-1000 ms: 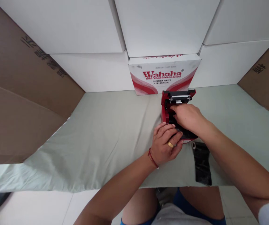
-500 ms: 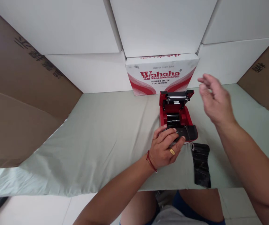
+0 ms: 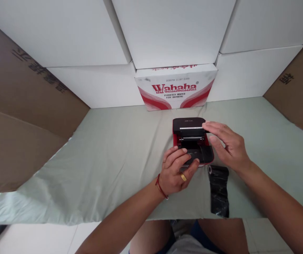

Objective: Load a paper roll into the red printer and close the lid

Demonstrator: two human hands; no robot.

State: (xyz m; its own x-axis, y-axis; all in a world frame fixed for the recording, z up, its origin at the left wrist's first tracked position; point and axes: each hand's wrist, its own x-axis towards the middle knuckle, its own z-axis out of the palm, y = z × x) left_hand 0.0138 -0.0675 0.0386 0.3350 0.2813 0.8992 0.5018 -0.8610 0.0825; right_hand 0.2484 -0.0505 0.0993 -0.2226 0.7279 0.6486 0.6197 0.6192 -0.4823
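Note:
A small red and black machine, which looks like a label printer point(image 3: 190, 124), stands on the cloth with its black lid partly lowered. A roller and silver bar show beneath the lid, above a dark interior. My left hand point(image 3: 176, 169) lies over the front of the machine, fingers spread on a shiny black film there. With fingers stretched out, my right hand point(image 3: 229, 144) touches the right edge of the lid. Just in front of the machine, to the right, lies a roll of black ribbon film point(image 3: 218, 190), its loose end running toward the table edge.
Green cloth point(image 3: 109, 151) covers the table. Behind the machine stands a white and red Wahaha water carton point(image 3: 176, 88) against stacked white boxes point(image 3: 172, 31). Brown cardboard panels point(image 3: 30, 106) flank both sides. The table's front edge is close to my legs.
The lid has swung down from standing upright to partly lowered. My right hand has come in from the upper right onto the lid. My left hand stays on the machine's front.

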